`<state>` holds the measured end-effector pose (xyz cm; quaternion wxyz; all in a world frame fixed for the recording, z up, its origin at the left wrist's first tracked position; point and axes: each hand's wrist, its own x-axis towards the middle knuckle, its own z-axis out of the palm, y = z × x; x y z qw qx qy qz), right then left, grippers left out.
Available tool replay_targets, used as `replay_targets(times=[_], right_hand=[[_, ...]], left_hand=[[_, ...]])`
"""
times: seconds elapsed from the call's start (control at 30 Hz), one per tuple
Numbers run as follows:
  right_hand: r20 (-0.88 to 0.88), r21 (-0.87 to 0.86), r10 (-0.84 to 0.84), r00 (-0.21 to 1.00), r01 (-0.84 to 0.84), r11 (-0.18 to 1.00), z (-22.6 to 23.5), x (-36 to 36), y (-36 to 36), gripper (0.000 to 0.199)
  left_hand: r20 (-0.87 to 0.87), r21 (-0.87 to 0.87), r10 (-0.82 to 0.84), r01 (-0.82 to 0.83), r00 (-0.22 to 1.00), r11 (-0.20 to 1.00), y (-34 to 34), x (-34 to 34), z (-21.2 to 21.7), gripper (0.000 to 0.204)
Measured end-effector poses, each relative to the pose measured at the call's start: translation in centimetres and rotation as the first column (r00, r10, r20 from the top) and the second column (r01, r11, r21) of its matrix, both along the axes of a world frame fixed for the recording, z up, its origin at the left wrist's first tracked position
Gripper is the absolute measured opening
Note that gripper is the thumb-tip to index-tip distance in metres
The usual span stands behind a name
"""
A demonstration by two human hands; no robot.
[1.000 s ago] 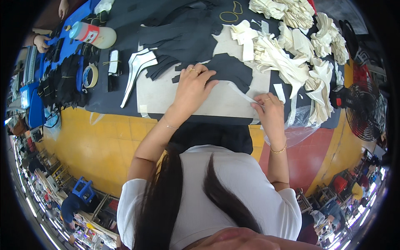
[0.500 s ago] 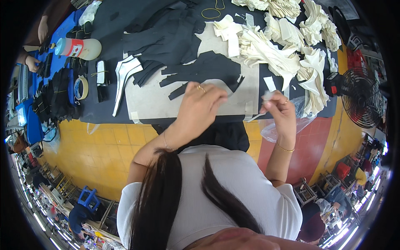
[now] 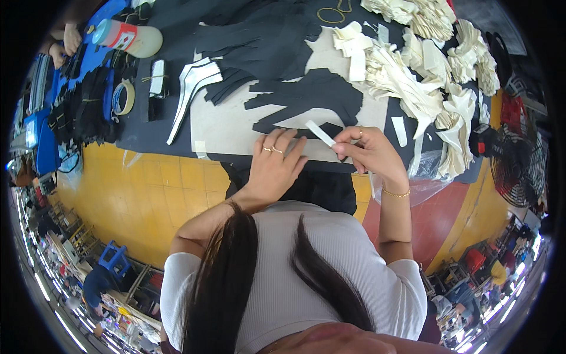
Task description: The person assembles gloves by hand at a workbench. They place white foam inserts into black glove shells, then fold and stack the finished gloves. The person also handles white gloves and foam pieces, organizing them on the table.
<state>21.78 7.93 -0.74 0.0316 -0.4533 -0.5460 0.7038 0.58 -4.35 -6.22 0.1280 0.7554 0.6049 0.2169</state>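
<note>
Between the thumb and fingers of my right hand point(image 3: 374, 152) is a narrow white strip point(image 3: 319, 133), slanting up and left over a black fabric piece point(image 3: 315, 94). My left hand point(image 3: 275, 165) rests at the near edge of the pale grey board point(image 3: 227, 127). Its fingers are spread and touch the lower edge of the black fabric, with no object in them. Black cut pieces point(image 3: 253, 50) overlap on the far part of the board. Another white strip point(image 3: 400, 131) lies to the right of my right hand.
Cream fabric pieces point(image 3: 407, 88) are heaped at the right, near a black fan point(image 3: 517, 156). White-faced curved pieces point(image 3: 191, 88), a tape roll point(image 3: 123, 98) and a bottle of pale liquid point(image 3: 138, 40) lie at the left. Another person's hands point(image 3: 65, 47) work at far left.
My right hand has moved left, bringing the white strip over the black fabric. My left hand has come down to the board's near edge and spread its fingers. The view has shifted slightly.
</note>
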Motion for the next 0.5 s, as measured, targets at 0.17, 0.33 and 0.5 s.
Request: replay_targets(times=[0.17, 0.33, 0.5], right_hand=[[0.024, 0.053, 0.212, 0.977, -0.213, 0.976, -1.1, -4.4, 1.3, 0.022], [0.056, 0.082, 0.355, 0.933, -0.358, 0.93, -1.8, -7.1, 1.9, 0.023], [0.094, 0.054, 0.445, 0.891, -0.451, 0.891, -2.2, -8.6, 2.1, 0.026]], left_hand=[[0.027, 0.049, -0.03, 0.029, 0.999, 0.998, -2.3, -0.2, -0.5, 0.048], [0.048, 0.098, 0.035, -0.04, 0.998, 0.994, -4.0, -1.9, -0.3, 0.042], [0.042, 0.095, 0.11, -0.113, 0.993, 0.989, -4.7, -3.3, -0.1, 0.042]])
